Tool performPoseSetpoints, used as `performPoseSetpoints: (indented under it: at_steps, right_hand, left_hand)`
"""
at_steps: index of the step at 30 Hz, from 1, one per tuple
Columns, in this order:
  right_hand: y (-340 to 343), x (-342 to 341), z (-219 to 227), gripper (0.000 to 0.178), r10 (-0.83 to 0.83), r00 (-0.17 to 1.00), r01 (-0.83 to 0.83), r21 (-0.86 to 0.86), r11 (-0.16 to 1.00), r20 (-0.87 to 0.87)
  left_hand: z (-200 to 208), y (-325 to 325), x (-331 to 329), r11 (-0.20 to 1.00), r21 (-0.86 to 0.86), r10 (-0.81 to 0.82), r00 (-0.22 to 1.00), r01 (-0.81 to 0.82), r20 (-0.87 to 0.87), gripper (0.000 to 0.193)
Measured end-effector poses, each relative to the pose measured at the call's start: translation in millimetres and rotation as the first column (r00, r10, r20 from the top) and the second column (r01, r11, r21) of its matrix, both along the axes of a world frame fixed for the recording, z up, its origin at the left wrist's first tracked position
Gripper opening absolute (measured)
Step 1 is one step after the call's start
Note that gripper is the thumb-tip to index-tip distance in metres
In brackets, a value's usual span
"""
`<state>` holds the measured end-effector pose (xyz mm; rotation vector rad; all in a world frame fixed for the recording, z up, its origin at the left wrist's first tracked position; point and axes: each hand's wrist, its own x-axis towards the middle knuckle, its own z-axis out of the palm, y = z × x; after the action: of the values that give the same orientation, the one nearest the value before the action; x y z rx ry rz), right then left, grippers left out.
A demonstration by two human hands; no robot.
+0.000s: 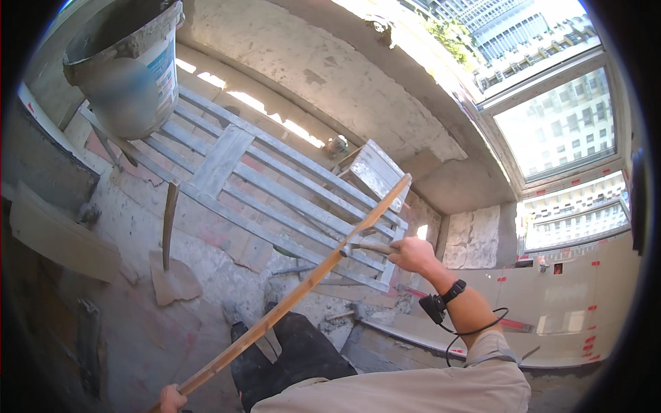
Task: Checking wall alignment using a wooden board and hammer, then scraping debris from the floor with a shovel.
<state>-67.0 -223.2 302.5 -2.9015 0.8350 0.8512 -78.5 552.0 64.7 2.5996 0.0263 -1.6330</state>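
Note:
A long wooden strip (289, 301) slants across the view from the lower left up toward the right. My left hand (172, 399) is closed around its lower end, partly cut off by the picture's edge. My right hand (415, 256) grips the handle of a hammer (374, 246) with a dark metal head, apparently a claw hammer. Its head overlaps the upper part of the strip; whether they touch I cannot tell. Beneath the strip's upper part is a grey slatted metal platform (224, 160). A dark strap and a small device with a cable are on my right wrist.
A mortar-stained bucket (131, 76) stands on the platform's far left end. A pale box-shaped container (375, 175) is by its right end. On the left, a trowel-like tool (173, 281) with a wooden handle rests on the dusty floor. Windows (558, 127) and large tiles (558, 303) lie to the right.

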Motion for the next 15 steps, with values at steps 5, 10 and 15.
performPoseSetpoints:
  at_steps: [5,10,15]
  right_hand:
    - [24,-29,-14,0.027,-0.061,0.995,0.065,-0.049,0.997,0.074]
    - [34,-27,-22,0.035,-0.102,0.994,0.106,-0.096,0.990,0.041]
    - [-9,-24,-19,0.042,-0.099,0.992,0.101,-0.020,0.995,0.079]
  left_hand:
    - [22,-24,-14,0.999,-0.047,0.025,1.000,-0.025,0.005,0.033]
    - [14,-22,-18,0.998,-0.060,0.019,1.000,-0.020,-0.020,0.037]
    - [78,-55,19,0.988,-0.156,-0.008,1.000,0.003,-0.027,0.036]
